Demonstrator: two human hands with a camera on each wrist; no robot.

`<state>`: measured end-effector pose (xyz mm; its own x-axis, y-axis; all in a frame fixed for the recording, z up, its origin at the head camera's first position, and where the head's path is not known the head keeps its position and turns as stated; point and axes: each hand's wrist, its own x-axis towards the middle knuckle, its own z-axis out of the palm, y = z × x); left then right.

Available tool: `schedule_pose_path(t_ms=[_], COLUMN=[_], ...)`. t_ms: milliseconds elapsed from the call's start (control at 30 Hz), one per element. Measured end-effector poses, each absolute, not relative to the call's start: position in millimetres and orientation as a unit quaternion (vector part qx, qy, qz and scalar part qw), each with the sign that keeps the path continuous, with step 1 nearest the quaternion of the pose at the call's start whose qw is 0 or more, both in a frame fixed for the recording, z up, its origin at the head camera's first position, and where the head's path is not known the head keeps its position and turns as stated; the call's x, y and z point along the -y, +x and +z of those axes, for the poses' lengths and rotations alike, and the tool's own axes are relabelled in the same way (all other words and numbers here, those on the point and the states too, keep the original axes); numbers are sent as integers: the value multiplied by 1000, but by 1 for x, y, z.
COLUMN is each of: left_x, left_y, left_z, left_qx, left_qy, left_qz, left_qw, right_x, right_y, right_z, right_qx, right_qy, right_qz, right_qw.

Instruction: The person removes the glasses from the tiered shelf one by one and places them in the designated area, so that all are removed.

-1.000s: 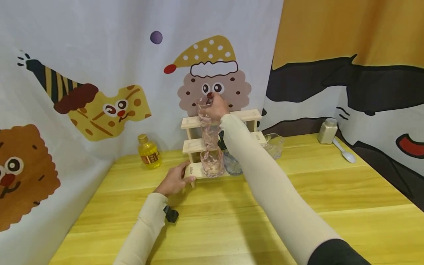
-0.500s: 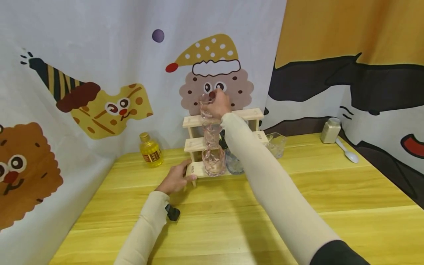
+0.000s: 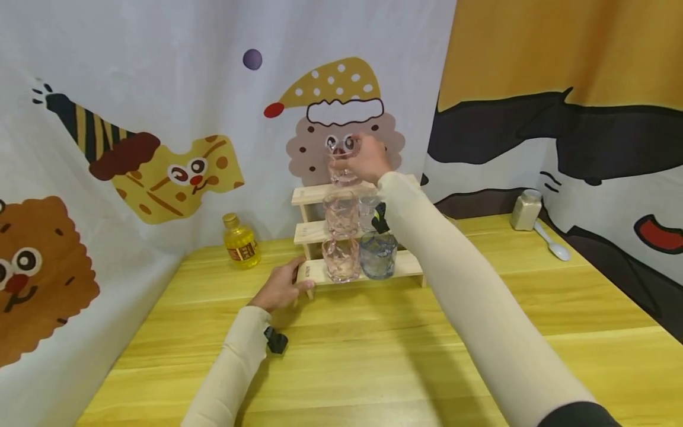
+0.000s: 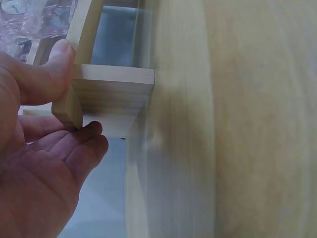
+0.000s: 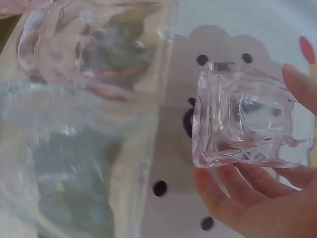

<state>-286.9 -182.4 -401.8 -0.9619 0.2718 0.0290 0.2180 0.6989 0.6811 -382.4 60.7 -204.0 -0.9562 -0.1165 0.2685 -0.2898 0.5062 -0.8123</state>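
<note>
My left hand grips the left end of a three-tier wooden rack. In the left wrist view, the thumb lies on top of the shelf end and the fingers curl beneath it. My right hand holds a pink drinking glass at the top tier, fingers along one side and thumb on the other. Whether its base touches the board is unclear. Below it, a second pink glass sits on the middle tier beside a clear one. The lowest tier bears another pink glass and a blue glass.
A small bottle of yellow oil stands left of the rack. At the table's right back are a square jar of pale contents and a white spoon. A printed cloth hangs close behind the rack.
My right hand has shifted right and slightly up with the pink glass. The clear and blue glasses now show more past my sleeve. My left hand keeps its grip on the rack.
</note>
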Motion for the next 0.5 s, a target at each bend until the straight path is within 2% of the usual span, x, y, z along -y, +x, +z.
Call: schedule_pose_path(t_ms=[300,500], left_x=[183,181], left_y=[-288,-285], left_z=[-401,-401], left_qx=[-923,-923], left_qy=[138,135], left_qz=[357,358], left_qw=[31,32], right_x=[-94,-127], right_y=[-365,-356], right_z=[-197,-205], right_qx=[851,857], right_qy=[167,164], right_qz=[491,482], right_qw=[77,84])
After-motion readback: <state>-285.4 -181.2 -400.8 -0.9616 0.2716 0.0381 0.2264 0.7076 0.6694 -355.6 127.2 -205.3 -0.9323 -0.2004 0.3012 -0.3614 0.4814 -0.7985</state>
